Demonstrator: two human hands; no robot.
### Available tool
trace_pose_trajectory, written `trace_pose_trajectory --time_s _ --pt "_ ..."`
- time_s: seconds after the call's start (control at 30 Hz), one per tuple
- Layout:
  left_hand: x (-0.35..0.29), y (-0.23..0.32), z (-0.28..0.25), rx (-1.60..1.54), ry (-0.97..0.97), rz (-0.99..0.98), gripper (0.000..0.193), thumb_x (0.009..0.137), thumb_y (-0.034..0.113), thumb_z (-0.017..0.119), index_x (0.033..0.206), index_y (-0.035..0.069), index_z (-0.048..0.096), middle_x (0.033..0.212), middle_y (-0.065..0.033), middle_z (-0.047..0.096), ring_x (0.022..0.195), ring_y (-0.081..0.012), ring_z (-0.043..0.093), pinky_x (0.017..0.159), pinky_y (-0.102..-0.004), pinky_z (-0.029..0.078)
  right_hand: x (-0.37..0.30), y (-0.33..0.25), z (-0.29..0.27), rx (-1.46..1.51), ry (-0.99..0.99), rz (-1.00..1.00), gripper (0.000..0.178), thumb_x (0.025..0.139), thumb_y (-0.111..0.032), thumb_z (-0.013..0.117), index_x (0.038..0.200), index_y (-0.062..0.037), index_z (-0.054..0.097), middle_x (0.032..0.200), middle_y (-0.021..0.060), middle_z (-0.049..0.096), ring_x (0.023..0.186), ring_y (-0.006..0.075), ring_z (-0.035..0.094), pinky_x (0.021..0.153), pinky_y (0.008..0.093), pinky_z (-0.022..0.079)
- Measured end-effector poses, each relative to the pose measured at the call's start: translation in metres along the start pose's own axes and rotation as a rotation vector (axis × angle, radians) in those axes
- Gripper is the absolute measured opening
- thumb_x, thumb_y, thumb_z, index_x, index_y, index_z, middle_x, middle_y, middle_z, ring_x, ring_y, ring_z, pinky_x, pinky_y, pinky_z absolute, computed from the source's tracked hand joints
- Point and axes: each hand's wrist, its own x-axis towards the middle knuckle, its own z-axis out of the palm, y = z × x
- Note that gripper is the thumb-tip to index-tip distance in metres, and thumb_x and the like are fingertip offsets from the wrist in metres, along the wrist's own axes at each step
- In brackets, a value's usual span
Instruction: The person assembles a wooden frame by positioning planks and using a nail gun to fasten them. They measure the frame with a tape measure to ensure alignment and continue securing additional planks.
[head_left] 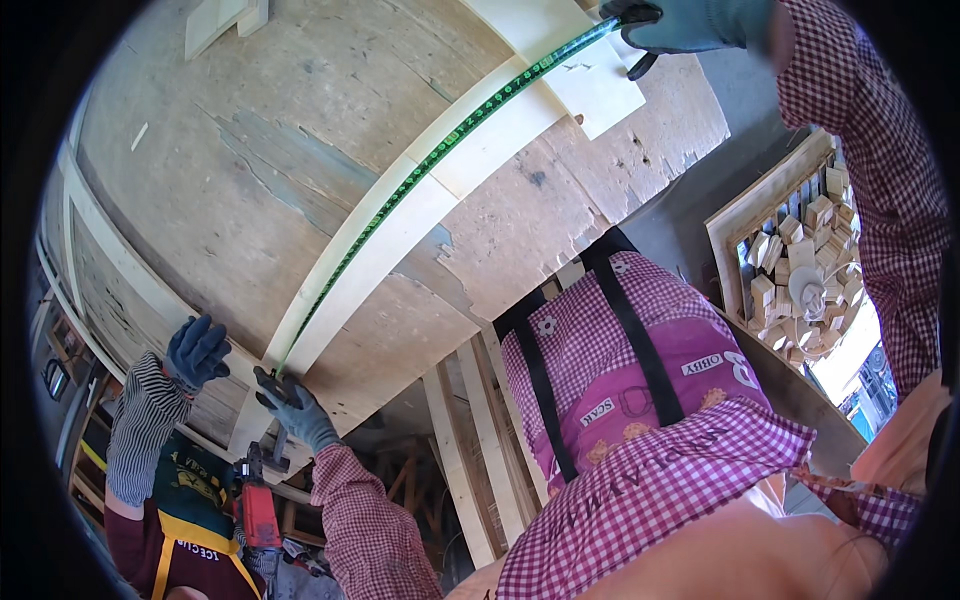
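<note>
On the table [280, 100], we have wide passage over bare wood on the far side of the pale boards [385, 250], and a narrower one between them and the near edge. The stretched green tape [453, 135] bars our way across. At its left end, a co-worker's hand [198, 352] and a red tool [261, 515] crowd our left hand [300, 410].

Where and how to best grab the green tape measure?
Near the upper-right end of the green tape measure, just short of the right hand, pinching its two long edges from above. It's a thin, narrow ribbon stretched along the pale board, so reaching underneath would probably be awkward. The left hand is at the lower-left end.
</note>
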Motion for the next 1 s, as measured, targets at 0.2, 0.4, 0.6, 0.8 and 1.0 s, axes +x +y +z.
trace_pose_trajectory --time_s 0.2,0.4,0.6,0.8,1.0 --pt "0.002 -0.002 -0.001 -0.023 0.000 0.032 0.054 0.092 0.014 0.052 0.143 0.016 0.035 0.140 -0.0152 0.043 0.127 -0.0357 0.040 0.106 -0.0412 0.032 -0.002 0.000 -0.001 0.016 0.019 0.002 0.031 0.077 -0.039 0.056 0.094 -0.0150 0.067 0.090 0.0116 0.066 0.084 0.0301 0.063 0.072 0.0423 0.047" --pt "0.002 0.007 -0.005 -0.072 -0.006 0.063 0.054 0.092 0.015 0.053 0.143 0.016 0.035 0.140 -0.0137 0.044 0.130 -0.0358 0.037 0.107 -0.0412 0.031 -0.001 0.001 0.000 0.025 0.031 -0.004 0.032 0.077 -0.039 0.056 0.095 -0.0152 0.067 0.089 0.0114 0.067 0.084 0.0299 0.063 0.073 0.0421 0.047" --pt "0.003 0.014 -0.009 -0.052 -0.021 0.056 0.053 0.093 0.019 0.052 0.143 0.017 0.035 0.141 -0.0133 0.043 0.131 -0.0378 0.035 0.108 -0.0422 0.029 -0.002 0.001 -0.001 0.030 0.040 -0.011 0.032 0.077 -0.039 0.056 0.096 -0.0154 0.067 0.089 0.0111 0.067 0.083 0.0298 0.064 0.073 0.0418 0.048" --pt "0.003 0.004 -0.005 -0.077 -0.011 0.065 0.053 0.093 0.017 0.052 0.143 0.016 0.035 0.140 -0.0126 0.044 0.131 -0.0357 0.036 0.110 -0.0408 0.028 -0.002 0.001 0.001 0.036 0.050 -0.015 0.033 0.077 -0.039 0.057 0.097 -0.0156 0.067 0.089 0.0109 0.067 0.083 0.0297 0.064 0.073 0.0415 0.048" --pt "0.004 0.000 -0.003 -0.076 0.004 0.071 0.052 0.092 0.014 0.053 0.142 0.014 0.037 0.139 -0.0111 0.046 0.130 -0.0328 0.038 0.111 -0.0388 0.027 -0.003 0.001 0.002 0.046 0.051 -0.024 0.033 0.077 -0.040 0.057 0.098 -0.0159 0.067 0.089 0.0106 0.067 0.083 0.0295 0.064 0.073 0.0412 0.048"
